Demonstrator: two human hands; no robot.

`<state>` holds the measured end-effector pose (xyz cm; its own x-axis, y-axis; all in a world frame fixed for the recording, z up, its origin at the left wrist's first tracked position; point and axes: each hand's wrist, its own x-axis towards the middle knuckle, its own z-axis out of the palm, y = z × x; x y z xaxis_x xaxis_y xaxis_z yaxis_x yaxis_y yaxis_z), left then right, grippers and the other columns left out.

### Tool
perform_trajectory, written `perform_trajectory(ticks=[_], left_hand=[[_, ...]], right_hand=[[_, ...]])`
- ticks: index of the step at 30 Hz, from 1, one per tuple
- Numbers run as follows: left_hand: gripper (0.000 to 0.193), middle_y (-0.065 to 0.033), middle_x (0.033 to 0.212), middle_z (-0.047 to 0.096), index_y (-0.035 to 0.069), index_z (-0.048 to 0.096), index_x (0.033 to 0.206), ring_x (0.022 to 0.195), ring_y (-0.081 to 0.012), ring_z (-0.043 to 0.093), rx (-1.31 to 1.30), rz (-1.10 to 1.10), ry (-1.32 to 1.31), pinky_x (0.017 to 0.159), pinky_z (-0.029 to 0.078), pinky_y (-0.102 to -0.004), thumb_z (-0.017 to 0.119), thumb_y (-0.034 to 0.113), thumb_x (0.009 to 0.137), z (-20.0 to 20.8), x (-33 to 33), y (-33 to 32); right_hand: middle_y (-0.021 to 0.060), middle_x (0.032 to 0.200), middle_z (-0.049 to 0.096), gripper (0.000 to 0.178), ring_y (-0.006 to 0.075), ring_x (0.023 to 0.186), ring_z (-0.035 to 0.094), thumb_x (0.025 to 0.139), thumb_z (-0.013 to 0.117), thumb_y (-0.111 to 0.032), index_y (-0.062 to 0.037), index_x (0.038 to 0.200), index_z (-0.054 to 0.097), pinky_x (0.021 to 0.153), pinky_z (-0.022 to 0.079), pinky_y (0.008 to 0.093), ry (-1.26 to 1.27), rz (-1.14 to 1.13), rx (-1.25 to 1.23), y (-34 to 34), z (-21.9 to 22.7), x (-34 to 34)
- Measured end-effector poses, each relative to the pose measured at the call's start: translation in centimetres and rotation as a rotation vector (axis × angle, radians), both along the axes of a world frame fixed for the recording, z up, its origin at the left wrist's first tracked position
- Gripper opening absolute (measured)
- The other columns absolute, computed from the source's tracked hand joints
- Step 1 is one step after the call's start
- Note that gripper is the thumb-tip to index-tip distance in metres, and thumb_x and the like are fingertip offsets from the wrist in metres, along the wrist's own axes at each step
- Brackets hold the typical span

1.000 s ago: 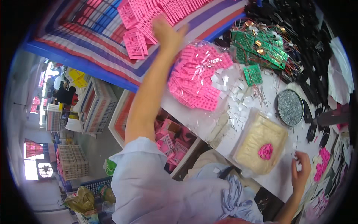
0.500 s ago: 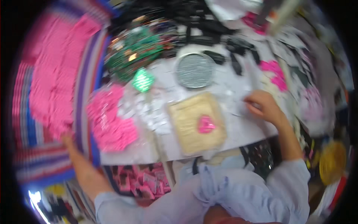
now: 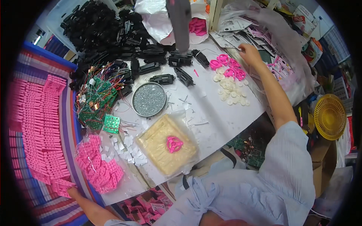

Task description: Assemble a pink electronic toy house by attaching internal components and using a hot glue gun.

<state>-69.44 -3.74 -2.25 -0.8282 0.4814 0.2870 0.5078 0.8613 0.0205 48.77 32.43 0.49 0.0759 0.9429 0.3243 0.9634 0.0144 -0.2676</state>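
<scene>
Right hand [image 3: 249,52] curled over pink rings [image 3: 227,66]; grip unclear. Left hand [image 3: 72,192] laid on pink strips [image 3: 60,185], closure unclear. One piece best taken cleanly.

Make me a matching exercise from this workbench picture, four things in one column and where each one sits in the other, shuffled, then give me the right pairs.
Things:
1. round silver tin
2. pink wheel
3. green circuit board
4. white discs

Places:
A. on the yellow sponge pad
B. beside the pink rings, near the right hand
C. mid-table, below the black parts
D. left of the tin, above the bag of pink parts

Pairs: 1-C, 2-A, 3-D, 4-B
</scene>
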Motion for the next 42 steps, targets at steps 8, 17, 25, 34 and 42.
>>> perform_trajectory(ticks=[8,17,25,34,42], left_hand=[[0.038,-0.0234,0.109,0.072,0.001,0.073,0.106,0.104,-0.0400,0.068,-0.192,0.034,0.009,0.092,0.052,-0.0477,0.063,0.033,0.088,-1.3,1.5,-0.3],[0.024,-0.0059,0.104,0.068,0.001,0.065,0.113,0.097,-0.0177,0.066,1.217,-0.092,-0.882,0.082,0.057,-0.0302,0.069,0.017,0.096,10.2,8.3,-3.1],[0.062,-0.0112,0.123,0.062,0.002,0.042,0.146,0.104,-0.0216,0.065,0.994,-0.708,-1.454,0.076,0.062,-0.0374,0.070,0.013,0.092,11.8,48.3,-0.4],[0.060,-0.0157,0.147,0.048,0.005,0.034,0.151,0.133,-0.0271,0.051,0.897,-0.767,-2.268,0.111,0.043,-0.0448,0.060,0.005,0.097,4.4,64.1,2.8],[0.065,-0.0174,0.151,0.041,-0.002,0.018,0.157,0.131,-0.0233,0.049,0.818,-0.645,-1.600,0.108,0.042,-0.0381,0.049,0.002,0.100,4.7,64.8,3.7]], right_hand=[[0.0150,0.115,0.066,0.024,0.0370,0.112,0.061,0.086,0.054,-0.007,-0.0085,0.105,0.068,0.091,0.053,0.0492,-0.400,-0.083,-0.081,3.4,-1.0,1.6],[0.0176,0.099,0.071,0.030,0.0375,0.092,0.068,0.090,0.063,-0.029,-0.0108,0.114,0.065,0.078,0.052,0.0480,-0.244,-0.061,0.294,2.4,1.9,5.2],[0.0022,0.105,0.069,0.032,0.0096,0.090,0.062,0.098,0.064,-0.017,0.0034,0.123,0.062,0.080,0.048,0.0264,1.104,0.275,0.179,-7.6,7.7,-7.8],[0.0075,0.126,0.062,0.024,0.0103,0.099,0.061,0.100,0.063,-0.015,-0.0024,0.120,0.064,0.086,0.051,0.0282,1.884,0.536,-0.607,-17.2,4.7,-34.1],[0.0107,0.128,0.058,0.074,0.0169,0.110,0.060,0.092,0.072,-0.010,-0.0031,0.152,0.030,0.096,0.052,0.0331,1.500,0.787,-0.447,-19.8,5.5,-36.6]])
